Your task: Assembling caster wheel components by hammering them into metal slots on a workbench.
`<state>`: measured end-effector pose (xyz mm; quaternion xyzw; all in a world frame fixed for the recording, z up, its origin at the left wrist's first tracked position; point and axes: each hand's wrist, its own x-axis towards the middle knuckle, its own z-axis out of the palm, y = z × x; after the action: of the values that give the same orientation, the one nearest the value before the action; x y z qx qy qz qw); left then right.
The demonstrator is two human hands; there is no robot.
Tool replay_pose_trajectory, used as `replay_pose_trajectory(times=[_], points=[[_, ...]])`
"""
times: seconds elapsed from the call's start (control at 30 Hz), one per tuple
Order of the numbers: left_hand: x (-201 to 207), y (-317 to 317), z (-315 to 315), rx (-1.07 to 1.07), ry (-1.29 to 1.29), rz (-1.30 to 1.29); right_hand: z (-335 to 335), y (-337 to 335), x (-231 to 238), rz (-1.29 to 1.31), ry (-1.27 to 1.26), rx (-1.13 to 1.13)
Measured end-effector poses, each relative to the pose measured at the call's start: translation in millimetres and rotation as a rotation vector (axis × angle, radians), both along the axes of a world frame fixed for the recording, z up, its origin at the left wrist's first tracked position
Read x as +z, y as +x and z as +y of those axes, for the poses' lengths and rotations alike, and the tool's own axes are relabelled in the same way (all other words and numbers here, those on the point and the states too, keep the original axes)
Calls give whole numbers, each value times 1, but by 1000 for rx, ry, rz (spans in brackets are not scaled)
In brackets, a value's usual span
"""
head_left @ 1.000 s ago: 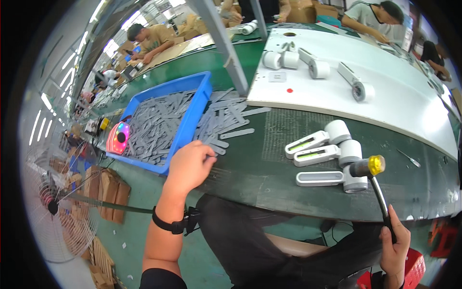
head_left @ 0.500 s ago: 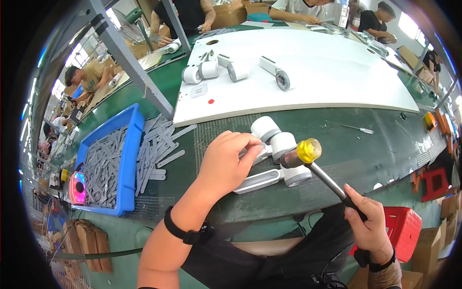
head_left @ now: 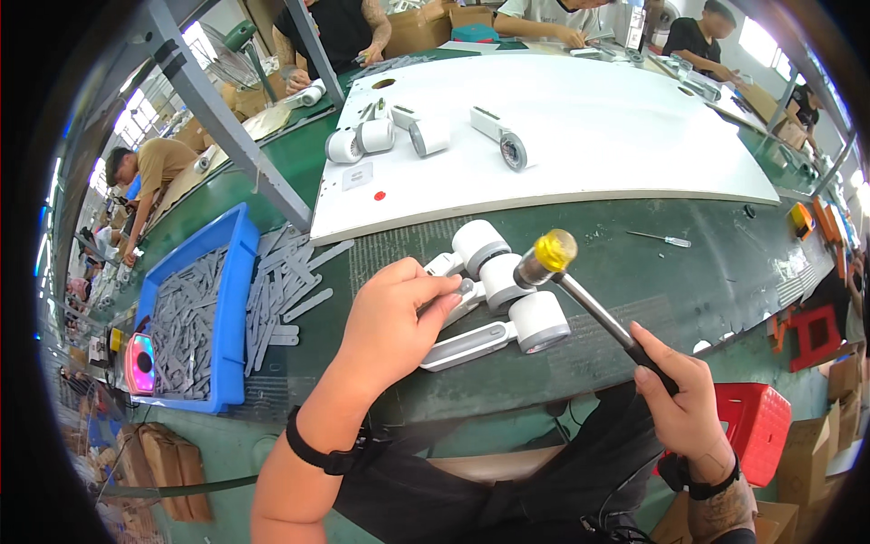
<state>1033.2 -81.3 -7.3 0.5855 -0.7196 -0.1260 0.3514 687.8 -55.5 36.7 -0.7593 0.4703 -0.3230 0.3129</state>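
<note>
My left hand is closed, thumb and forefinger pinching a small grey plastic strip, of which only a rounded end shows. Just beyond the fingertips, several white handheld fans lie close together on the green table, with round heads and long grey-faced handles. The left hand is over the handle of the middle one. In my right hand is a hammer, gripped by its dark handle. Its head, with a clear yellow face, hangs over the fan heads; I cannot tell whether it touches them.
At the left, a blue tray holds many grey strips, with more strips loose beside it. Behind is a raised white board carrying more fans. A screwdriver lies to the right. A red stool stands below; other people work across the tables.
The view has shifted a little, so the scene sits further left. The hammer head is slightly higher over the fans. My left hand has drawn back a little, and the grey strip's end now shows.
</note>
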Motion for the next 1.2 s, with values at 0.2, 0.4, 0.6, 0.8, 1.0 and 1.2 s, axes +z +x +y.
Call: replay_pose_trajectory(times=[0.2, 0.4, 0.6, 0.8, 1.0, 1.2], points=[[2, 20, 25, 36, 80, -3, -12, 21, -27, -34, -1, 134], [-1, 17, 21, 51, 70, 46, -23, 31, -8, 58, -52, 141], [7, 21, 20, 107, 169, 15, -32, 46, -13, 26, -175, 168], [16, 18, 16, 156, 319, 43, -44, 40, 1, 258, -196, 284], [8, 18, 15, 122, 215, 65, -36, 45, -9, 135, -186, 252], [0, 30, 38, 142, -27, -117, -34, 51, 19, 219, -180, 242]])
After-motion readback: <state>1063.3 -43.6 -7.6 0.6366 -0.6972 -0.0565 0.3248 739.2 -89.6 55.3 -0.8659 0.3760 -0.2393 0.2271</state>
